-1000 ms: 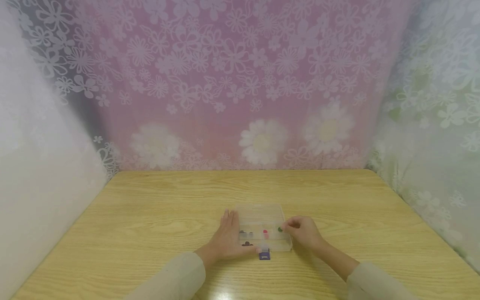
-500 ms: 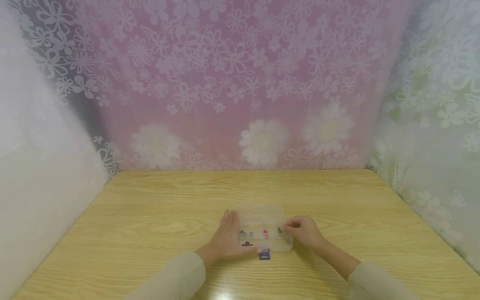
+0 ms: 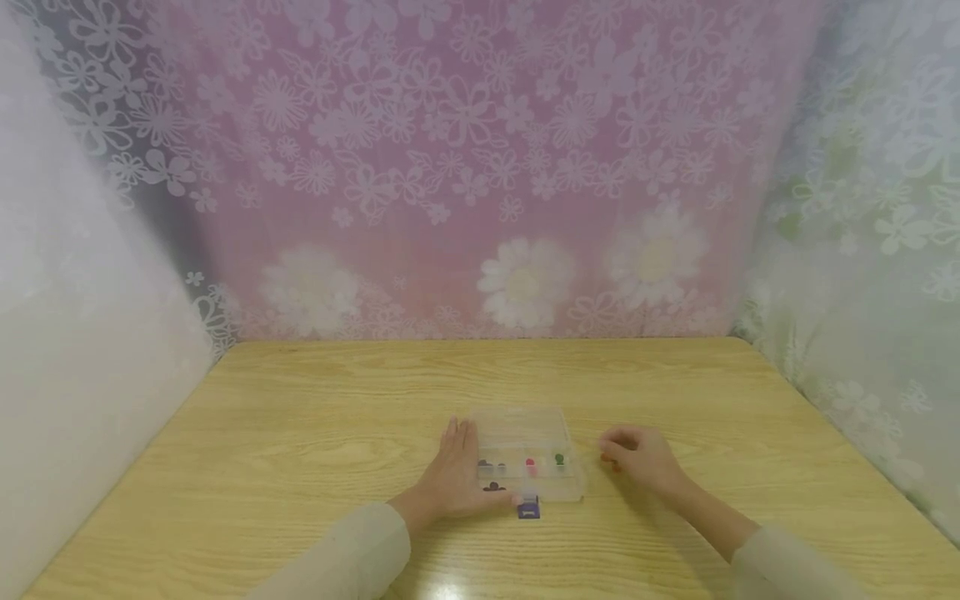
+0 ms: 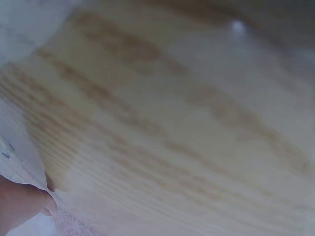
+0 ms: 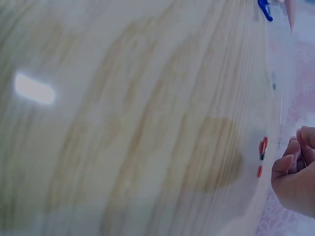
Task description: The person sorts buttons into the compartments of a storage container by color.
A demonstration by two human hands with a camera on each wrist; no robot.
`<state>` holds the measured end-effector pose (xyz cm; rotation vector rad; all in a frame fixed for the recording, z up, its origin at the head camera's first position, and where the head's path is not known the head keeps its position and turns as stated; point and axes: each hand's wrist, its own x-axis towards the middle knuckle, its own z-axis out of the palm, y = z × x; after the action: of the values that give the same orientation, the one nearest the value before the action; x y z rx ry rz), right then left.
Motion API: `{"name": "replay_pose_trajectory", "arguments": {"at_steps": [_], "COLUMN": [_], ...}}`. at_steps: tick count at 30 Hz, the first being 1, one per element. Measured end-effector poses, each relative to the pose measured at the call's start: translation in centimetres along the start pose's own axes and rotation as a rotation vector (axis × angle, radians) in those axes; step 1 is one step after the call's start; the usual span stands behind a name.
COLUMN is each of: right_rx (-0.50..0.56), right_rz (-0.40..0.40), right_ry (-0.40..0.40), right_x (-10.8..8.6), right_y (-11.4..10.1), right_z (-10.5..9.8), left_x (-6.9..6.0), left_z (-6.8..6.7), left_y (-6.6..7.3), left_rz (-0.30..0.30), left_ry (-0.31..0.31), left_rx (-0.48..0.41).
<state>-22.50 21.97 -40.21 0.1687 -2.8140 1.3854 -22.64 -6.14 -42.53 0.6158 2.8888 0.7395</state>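
In the head view, a clear plastic compartment box (image 3: 517, 427) stands open on the table. My left hand (image 3: 450, 483) rests along its left side, fingers straight, thumb across the front edge. Inside the box lie dark round pieces (image 3: 493, 487) at the left, a pink piece (image 3: 531, 467) in the middle and a green piece (image 3: 559, 459) at the right. To the right of the box, my right hand (image 3: 641, 458) hovers with bent fingers over small red pieces (image 5: 263, 145). Its fingertips (image 5: 292, 145) show nothing between them in the right wrist view, but are partly hidden.
A purple-blue latch (image 3: 528, 507) hangs off the box's front edge. Beneath everything is a wood-grain table (image 3: 315, 417). A pink flowered curtain (image 3: 420, 208) hangs behind the table's far edge, with pale cloth on both sides.
My right hand has let go of the green piece in the box's right compartment and moved away to the right, over the red pieces. My left hand and the box stay put.
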Motion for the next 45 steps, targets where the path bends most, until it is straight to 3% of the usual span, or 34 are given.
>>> {"name": "replay_pose_trajectory", "arguments": {"at_steps": [6,15,21,32,45], "right_rx": [-0.075,-0.016,-0.055,-0.085,-0.144], "right_rz": [-0.049,-0.121,-0.082,-0.146,-0.125], "right_ry": [0.005,-0.042,-0.024,-0.033,0.001], "right_x": [-0.2,-0.2,-0.2,-0.3,-0.1], "right_y": [0.8,1.8,2.2,2.4,2.1], "right_z": [-0.8,-1.4,-1.2,-1.2,-0.7], "left_x": [-0.1,-0.2,-0.1,0.0,-0.1], "left_z": [-0.1,-0.1,0.1,0.2,-0.1], "left_y": [0.1,0.1,0.0,-0.1,0.0], "left_rz": [-0.004,-0.012,-0.012,-0.013,-0.006], "left_ry": [0.001,-0.001,0.000,0.000,-0.004], "left_rx": [0.001,-0.015,-0.013,-0.013,0.002]}}
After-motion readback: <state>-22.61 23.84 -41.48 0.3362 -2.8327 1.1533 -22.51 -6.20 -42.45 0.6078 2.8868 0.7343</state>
